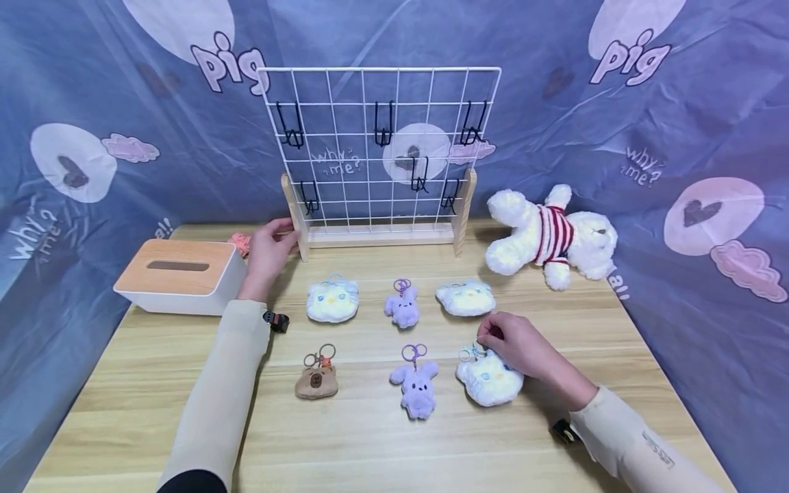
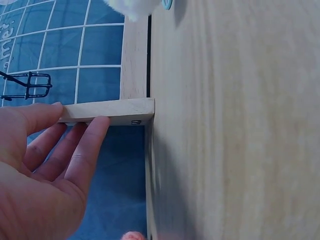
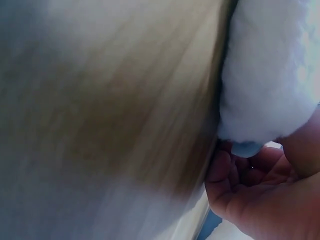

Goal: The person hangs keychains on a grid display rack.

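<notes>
My left hand (image 1: pixel 268 252) grips the wooden side post (image 2: pixel 112 107) of a white wire grid rack (image 1: pixel 382 164), thumb on one face and fingers on the other. At the front right, my right hand (image 1: pixel 524 346) pinches the top of a white plush cat-face keychain (image 1: pixel 490 380) near its blue ring; its fingertips are partly hidden. Beside it lies a purple plush puppy keychain (image 1: pixel 419 394), and farther left a brown capybara keychain (image 1: pixel 317 382). Behind these lie two more white plush keychains, one left (image 1: pixel 333 301) and one right (image 1: pixel 466 299), with a smaller purple plush keychain (image 1: pixel 403 309) between.
Several black hooks (image 1: pixel 383 127) hang on the grid. A white tissue box with a wooden lid (image 1: pixel 179 270) stands at left, a small pink object (image 1: pixel 240 243) behind it. A white plush bear in a striped sweater (image 1: pixel 551 236) lies at back right.
</notes>
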A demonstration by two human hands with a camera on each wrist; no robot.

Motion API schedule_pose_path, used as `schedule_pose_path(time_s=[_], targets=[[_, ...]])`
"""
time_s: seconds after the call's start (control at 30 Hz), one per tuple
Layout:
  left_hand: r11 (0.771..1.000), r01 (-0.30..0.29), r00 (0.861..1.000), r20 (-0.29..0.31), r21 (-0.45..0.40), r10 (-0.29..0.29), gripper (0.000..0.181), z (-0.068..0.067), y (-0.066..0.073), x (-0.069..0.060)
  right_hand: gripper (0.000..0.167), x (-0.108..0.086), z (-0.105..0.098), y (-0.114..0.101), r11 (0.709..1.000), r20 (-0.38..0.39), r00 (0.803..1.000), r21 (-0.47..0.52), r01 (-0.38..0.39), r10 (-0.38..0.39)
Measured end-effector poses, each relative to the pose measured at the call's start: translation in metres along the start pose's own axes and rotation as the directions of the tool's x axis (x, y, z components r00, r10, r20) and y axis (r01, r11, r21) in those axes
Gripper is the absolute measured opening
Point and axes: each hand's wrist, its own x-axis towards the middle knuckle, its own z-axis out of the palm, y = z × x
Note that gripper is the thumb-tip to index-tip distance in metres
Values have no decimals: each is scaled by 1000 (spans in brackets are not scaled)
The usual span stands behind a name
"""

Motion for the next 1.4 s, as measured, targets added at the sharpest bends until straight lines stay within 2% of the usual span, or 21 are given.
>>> schedule_pose_path(time_s=[0.4,0.53,0.73,1.0,1.13,1.4], targets=[[1000,16,1000,-8,10,-16,44,2,0,0,14,-8,-3,1,999,-48,999,-35,19,-21],[1000,22,1000,-3,5,-22,44,1,-1,-1,6,-10,-2,4,999,-65,997,0,50,-50],[1000,13,1000,-4,11,-13,44,0,0,2,20,-9,-6,6,992,-73,992,56,110,-106],[1000,8,1000,-12,16,-7,43,1,-1,1,17,-13,-7,6,997,-66,996,47,57,-54],[1000,12,1000,-12,25,-12,42,0,-2,1,6,-14,-7,6,997,-76,996,58,44,-39],[999,-4,1000,-5,37,4,42,-1,-1,1,3,-15,-10,5,986,-57,998,166,-1,11]])
